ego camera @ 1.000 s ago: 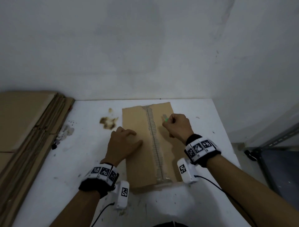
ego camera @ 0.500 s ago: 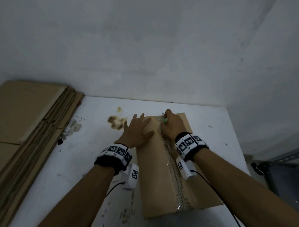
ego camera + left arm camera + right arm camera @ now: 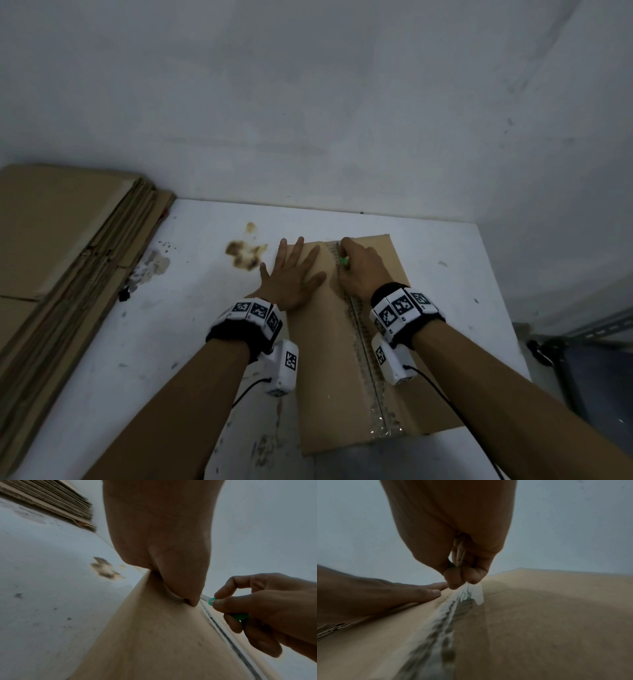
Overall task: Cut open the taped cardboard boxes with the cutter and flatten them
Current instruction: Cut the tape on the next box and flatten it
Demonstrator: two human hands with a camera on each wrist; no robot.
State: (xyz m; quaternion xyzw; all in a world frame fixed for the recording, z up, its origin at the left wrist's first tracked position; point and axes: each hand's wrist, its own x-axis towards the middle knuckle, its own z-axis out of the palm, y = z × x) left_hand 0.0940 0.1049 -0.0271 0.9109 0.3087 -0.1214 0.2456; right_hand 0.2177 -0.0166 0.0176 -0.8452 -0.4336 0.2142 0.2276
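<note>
At the far end of the taped cardboard box [image 3: 329, 359] on the worktop [image 3: 137, 342], my right hand [image 3: 359, 270] has arrived, gripping the green cutter [image 3: 212, 600] over the tape seam [image 3: 363, 342]. My left hand [image 3: 291, 274] now presses flat, fingers spread. I judge the cut can start.

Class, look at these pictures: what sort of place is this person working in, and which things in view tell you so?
Probably a storeroom or packing area. Flattened cardboard sheets are stacked beside a stained white table, the wall is bare and scuffed, and a taped cardboard box lies on the table.
</note>
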